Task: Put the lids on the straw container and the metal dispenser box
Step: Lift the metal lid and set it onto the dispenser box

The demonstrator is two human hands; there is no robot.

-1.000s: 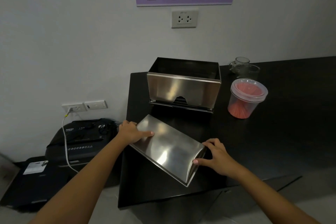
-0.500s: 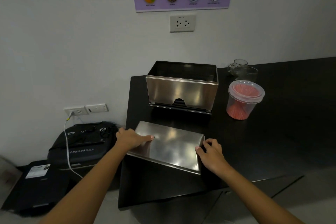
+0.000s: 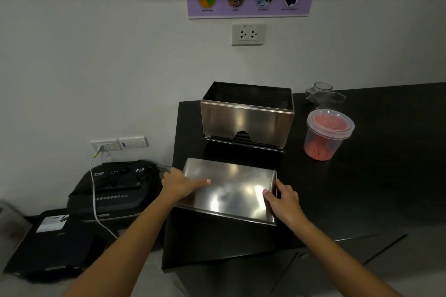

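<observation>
A shiny curved metal lid (image 3: pixel 229 190) is held just above the near part of the black counter (image 3: pixel 362 188). My left hand (image 3: pixel 179 184) grips its left end and my right hand (image 3: pixel 281 196) grips its right end. Behind it stands the metal dispenser box (image 3: pixel 246 118), its top open and dark inside. To the right of the box is the clear straw container (image 3: pixel 325 135), full of red straws, with a clear lid sitting on top.
Two small glass cups (image 3: pixel 323 94) stand behind the straw container near the wall. Left of the counter, on the floor, sits a black paper shredder (image 3: pixel 113 188) with a white cable (image 3: pixel 95 190) running up to a wall socket.
Both hands have turned the metal lid from a diagonal lie to square with the dispenser box and raised it slightly toward the box.
</observation>
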